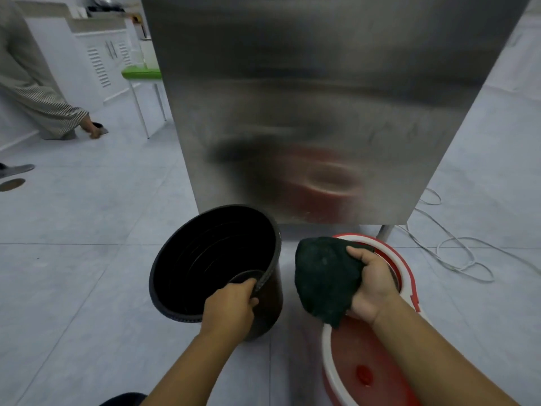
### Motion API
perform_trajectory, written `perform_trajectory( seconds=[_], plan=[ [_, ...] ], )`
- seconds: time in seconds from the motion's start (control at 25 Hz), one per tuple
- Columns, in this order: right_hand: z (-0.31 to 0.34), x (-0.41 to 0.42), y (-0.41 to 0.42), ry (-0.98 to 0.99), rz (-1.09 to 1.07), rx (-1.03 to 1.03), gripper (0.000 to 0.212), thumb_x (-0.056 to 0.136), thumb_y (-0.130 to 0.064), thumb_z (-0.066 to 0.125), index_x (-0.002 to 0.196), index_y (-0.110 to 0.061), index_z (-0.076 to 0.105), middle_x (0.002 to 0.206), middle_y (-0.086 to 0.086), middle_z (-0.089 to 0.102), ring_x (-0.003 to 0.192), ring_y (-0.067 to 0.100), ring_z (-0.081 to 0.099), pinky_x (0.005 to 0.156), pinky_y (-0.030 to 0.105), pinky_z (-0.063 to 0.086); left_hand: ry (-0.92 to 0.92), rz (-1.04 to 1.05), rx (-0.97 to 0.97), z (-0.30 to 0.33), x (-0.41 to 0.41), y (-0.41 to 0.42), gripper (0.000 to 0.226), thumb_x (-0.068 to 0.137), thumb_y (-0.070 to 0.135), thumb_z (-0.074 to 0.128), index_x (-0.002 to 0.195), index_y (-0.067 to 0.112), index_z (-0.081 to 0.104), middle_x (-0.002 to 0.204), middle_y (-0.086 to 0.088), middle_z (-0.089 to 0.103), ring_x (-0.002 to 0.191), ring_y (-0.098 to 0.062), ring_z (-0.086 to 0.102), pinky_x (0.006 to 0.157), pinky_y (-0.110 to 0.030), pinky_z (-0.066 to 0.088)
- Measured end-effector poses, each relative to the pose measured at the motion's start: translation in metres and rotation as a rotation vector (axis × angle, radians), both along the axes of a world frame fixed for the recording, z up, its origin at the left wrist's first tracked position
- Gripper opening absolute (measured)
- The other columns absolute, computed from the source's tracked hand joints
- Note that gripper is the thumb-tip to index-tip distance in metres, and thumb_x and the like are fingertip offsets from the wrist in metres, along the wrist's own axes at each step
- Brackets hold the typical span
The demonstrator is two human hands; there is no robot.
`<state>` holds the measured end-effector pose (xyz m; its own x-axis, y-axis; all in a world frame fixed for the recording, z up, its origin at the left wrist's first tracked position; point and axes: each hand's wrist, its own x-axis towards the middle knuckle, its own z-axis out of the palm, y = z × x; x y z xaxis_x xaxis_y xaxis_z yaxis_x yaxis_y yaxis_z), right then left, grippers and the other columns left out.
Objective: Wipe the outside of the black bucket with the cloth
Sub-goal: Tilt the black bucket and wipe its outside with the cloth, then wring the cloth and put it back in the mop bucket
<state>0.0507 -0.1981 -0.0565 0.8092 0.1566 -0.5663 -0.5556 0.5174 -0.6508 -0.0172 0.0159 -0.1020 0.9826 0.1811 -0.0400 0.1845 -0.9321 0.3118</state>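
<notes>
Left hand [231, 303] is clamped on the near rim of the black bucket [216, 268], right hand [371, 285] just beside it squeezing a dark cloth [325, 276] above a red tub [363, 364].

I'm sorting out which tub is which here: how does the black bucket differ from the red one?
The black bucket is plain black all over; the red bucket has a white rim. The black bucket is tipped, with the left hand gripping its rim; the red bucket sits flat. The right hand holds the cloth over the red bucket. Both stand on the floor.
</notes>
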Motion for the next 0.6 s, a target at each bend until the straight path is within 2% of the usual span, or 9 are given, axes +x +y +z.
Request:
perform_trajectory(
  seconds=[0.08, 0.16, 0.24, 0.6],
  plan=[
    [0.004, 0.005, -0.008, -0.04, 0.001, 0.02, 0.052, 0.067, -0.026, 0.063, 0.115, -0.007, 0.071, 0.102, 0.018, 0.077, 0.097, 0.039, 0.07, 0.08, 0.044, 0.053, 0.054, -0.034, 0.08, -0.012, 0.003, -0.006, 0.027, 0.095, 0.028, 0.045, 0.12, 0.024, 0.052, 0.102, -0.006, 0.07, 0.089, -0.027, 0.067, 0.075, -0.04, 0.055],
    [0.007, 0.007, -0.016, -0.093, 0.014, 0.063, 0.044, 0.067, -0.025, 0.061, 0.105, -0.006, 0.072, 0.089, 0.017, 0.079, 0.078, 0.036, 0.076, 0.072, 0.04, 0.052, 0.077, -0.043, 0.12, -0.024, 0.007, -0.01, 0.027, 0.095, 0.027, 0.044, 0.121, 0.022, 0.051, 0.102, -0.007, 0.07, 0.089, -0.028, 0.067, 0.074, -0.04, 0.055],
    [0.008, 0.008, -0.02, -0.115, 0.018, 0.095, 0.039, 0.068, -0.024, 0.059, 0.1, -0.006, 0.072, 0.086, 0.017, 0.079, 0.069, 0.034, 0.077, 0.071, 0.039, 0.051, 0.096, -0.048, 0.148, -0.033, 0.009, -0.013, 0.027, 0.096, 0.026, 0.043, 0.122, 0.022, 0.05, 0.103, -0.008, 0.07, 0.091, -0.029, 0.067, 0.075, -0.04, 0.055],
    [0.009, 0.01, -0.026, -0.154, 0.044, 0.126, 0.036, 0.07, -0.024, 0.057, 0.097, -0.005, 0.073, 0.089, 0.018, 0.078, 0.071, 0.035, 0.076, 0.075, 0.043, 0.051, 0.142, -0.047, 0.212, -0.066, 0.016, -0.018, 0.037, 0.097, 0.026, 0.04, 0.133, 0.026, 0.043, 0.11, -0.007, 0.068, 0.091, -0.028, 0.066, 0.074, -0.038, 0.054]
  ],
)
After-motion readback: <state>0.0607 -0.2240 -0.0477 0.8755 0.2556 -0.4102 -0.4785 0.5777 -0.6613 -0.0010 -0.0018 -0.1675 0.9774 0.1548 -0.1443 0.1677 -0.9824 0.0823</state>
